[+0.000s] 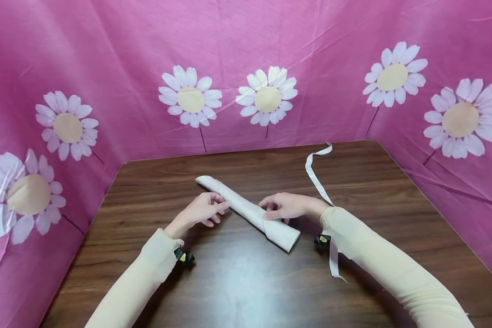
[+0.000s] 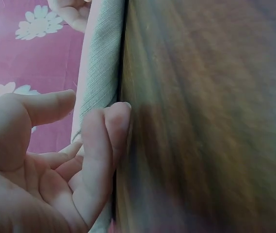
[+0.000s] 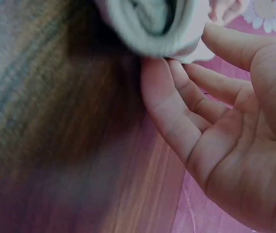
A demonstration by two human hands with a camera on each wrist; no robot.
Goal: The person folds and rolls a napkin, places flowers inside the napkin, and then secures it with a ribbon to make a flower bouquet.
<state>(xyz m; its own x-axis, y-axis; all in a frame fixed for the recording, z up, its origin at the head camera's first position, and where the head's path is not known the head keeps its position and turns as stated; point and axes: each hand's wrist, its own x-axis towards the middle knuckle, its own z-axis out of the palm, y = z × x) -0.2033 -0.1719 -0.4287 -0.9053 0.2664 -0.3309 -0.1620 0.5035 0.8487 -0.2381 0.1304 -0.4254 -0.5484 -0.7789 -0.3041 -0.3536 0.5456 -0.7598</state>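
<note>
A cream cloth roll (image 1: pixel 246 208) lies slantwise on the brown wooden table (image 1: pixel 238 291), its open end toward the near right. My left hand (image 1: pixel 202 209) is at the roll's near side, toward its far-left part, with loosely bent fingers. In the left wrist view, the left fingertips (image 2: pixel 118 119) lie against or just beside the woven cloth; contact is hard to tell. My right hand (image 1: pixel 289 206) rests by the roll's far side near the wider end. From the right wrist view, relaxed right fingers (image 3: pixel 162 92) touch the roll's edge, and layers show in its end (image 3: pixel 150 46).
A white cloth strap (image 1: pixel 315 177) runs along the table on the right and passes beneath my right forearm. Pink fabric (image 1: pixel 229 136) printed with daisies hangs behind the table and at both sides.
</note>
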